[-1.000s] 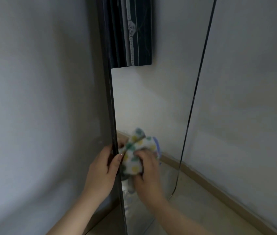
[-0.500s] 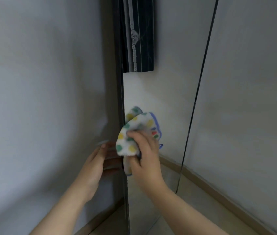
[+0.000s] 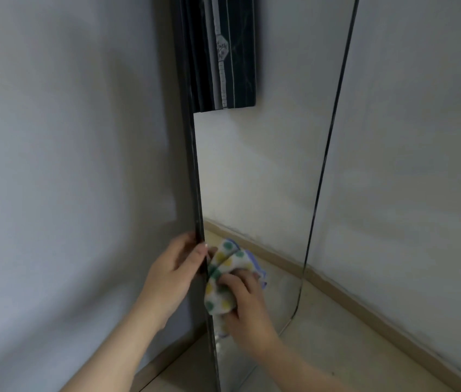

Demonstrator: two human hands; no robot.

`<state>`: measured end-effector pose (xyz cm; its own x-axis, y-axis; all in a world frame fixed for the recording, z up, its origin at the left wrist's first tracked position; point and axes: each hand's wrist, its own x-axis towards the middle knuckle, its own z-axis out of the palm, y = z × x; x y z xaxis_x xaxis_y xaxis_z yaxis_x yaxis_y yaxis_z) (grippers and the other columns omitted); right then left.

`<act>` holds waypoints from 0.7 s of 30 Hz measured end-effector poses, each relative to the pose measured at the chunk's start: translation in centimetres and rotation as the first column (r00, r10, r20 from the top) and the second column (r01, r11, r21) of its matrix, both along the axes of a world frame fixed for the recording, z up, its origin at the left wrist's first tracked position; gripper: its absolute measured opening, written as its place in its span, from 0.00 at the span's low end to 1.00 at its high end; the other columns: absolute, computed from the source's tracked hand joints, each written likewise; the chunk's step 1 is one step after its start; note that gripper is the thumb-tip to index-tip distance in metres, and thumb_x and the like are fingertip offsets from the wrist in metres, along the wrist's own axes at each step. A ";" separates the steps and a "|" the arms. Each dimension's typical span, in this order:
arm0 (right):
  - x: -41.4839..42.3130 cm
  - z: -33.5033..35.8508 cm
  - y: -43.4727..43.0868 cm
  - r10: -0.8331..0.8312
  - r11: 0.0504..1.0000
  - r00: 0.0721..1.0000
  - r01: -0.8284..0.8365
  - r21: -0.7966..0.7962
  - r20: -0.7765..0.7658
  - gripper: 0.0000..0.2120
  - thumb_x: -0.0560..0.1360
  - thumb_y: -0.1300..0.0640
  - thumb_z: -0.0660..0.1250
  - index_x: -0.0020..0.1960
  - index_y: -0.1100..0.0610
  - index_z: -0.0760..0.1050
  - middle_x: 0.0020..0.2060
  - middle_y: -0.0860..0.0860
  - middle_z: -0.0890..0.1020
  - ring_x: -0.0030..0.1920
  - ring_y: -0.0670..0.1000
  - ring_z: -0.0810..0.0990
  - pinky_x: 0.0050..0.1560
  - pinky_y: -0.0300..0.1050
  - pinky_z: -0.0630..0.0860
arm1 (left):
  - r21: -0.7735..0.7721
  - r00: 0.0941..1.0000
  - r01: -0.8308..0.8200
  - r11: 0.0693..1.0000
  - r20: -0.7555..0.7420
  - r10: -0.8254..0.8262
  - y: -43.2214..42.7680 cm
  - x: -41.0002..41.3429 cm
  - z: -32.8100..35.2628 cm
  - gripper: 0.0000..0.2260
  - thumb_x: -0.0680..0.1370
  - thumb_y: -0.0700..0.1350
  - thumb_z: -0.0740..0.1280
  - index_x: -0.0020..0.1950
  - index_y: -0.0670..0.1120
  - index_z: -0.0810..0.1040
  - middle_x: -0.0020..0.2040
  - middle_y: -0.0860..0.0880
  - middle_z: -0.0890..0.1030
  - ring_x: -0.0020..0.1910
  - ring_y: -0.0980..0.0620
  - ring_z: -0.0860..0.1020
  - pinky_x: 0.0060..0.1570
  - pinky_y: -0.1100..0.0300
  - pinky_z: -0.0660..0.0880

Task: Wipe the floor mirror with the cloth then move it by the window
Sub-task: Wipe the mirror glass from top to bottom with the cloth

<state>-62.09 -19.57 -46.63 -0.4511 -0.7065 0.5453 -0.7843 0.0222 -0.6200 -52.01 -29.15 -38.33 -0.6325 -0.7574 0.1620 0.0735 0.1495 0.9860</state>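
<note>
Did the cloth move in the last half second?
Yes, downward: the cloth, gripped by the right hand, sat above the skirting board reflected in the mirror and now overlaps it.

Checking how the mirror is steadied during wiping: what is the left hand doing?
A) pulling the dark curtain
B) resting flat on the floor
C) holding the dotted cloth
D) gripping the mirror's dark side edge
D: the left hand grips the dark side edge of the tall floor mirror; the right hand holds the white polka-dot cloth.

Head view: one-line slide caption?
Left hand grips the floor mirror by its edge while right hand presses dotted cloth low on the glass.
</note>
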 end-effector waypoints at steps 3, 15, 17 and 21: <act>-0.9 1.3 -0.2 -0.082 0.997 0.957 0.077 0.027 0.278 0.16 0.70 0.59 0.61 0.57 0.49 0.72 0.55 0.43 0.70 0.59 0.48 0.70 0.60 0.39 0.67 | -0.193 0.992 -0.044 0.980 0.108 0.066 0.1 0.0 0.0 0.09 0.75 0.48 0.66 0.45 0.64 0.72 0.39 0.70 0.80 0.43 0.72 0.77 0.42 0.74 0.73; -0.9 -2.8 -1.1 -0.277 0.960 0.751 0.231 0.155 0.600 0.18 0.74 0.66 0.61 0.54 0.43 0.67 0.58 0.51 0.72 0.59 0.52 0.72 0.56 0.40 0.70 | -0.266 0.947 -0.011 0.964 0.307 0.096 0.4 -0.2 -3.1 0.09 0.77 0.49 0.62 0.37 0.55 0.70 0.35 0.57 0.76 0.35 0.62 0.74 0.30 0.74 0.67; -1.3 -1.3 -1.5 -0.243 0.961 0.712 0.270 0.063 0.659 0.16 0.75 0.65 0.62 0.55 0.46 0.70 0.56 0.50 0.73 0.55 0.50 0.74 0.55 0.41 0.72 | -0.246 0.942 0.011 0.969 0.327 0.072 0.6 -0.2 -3.7 0.07 0.77 0.50 0.62 0.39 0.57 0.71 0.38 0.58 0.77 0.39 0.61 0.75 0.31 0.72 0.67; -1.7 0.3 -1.3 -0.131 0.975 0.828 0.207 -0.079 0.545 0.16 0.73 0.66 0.65 0.57 0.51 0.73 0.55 0.47 0.73 0.54 0.44 0.72 0.53 0.34 0.72 | -0.261 0.943 0.014 0.965 0.325 0.074 0.8 -0.3 -4.0 0.07 0.77 0.49 0.62 0.40 0.57 0.71 0.37 0.57 0.77 0.36 0.66 0.75 0.31 0.74 0.68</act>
<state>-63.83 -20.86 -46.28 -0.8038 -0.5329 0.2646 -0.3213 0.0145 -0.9469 -52.28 -28.34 -42.32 -0.6612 -0.7371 0.1397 -0.2564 0.3970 0.8813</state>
